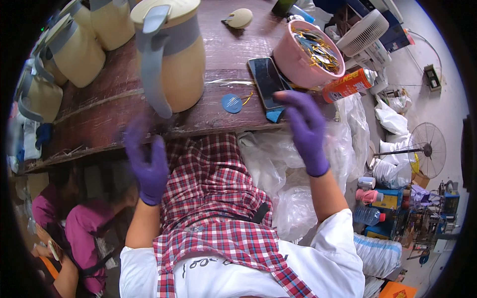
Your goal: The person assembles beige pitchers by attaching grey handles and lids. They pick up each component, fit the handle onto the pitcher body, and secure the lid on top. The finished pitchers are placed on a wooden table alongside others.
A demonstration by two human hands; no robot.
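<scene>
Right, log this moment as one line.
left hand: empty, near pitcher | right hand: empty, near phone | blue tag: on table | pink bucket: beside phone

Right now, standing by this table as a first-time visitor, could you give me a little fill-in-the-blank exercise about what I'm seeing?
1. The left hand and right hand wear ____-coloured gloves.
2. The round blue tag has a ____ string.
3. The round bucket is coloured ____.
4. The orange can is to the ____ of the bucket.

Missing words: purple; yellow; pink; right.
</scene>
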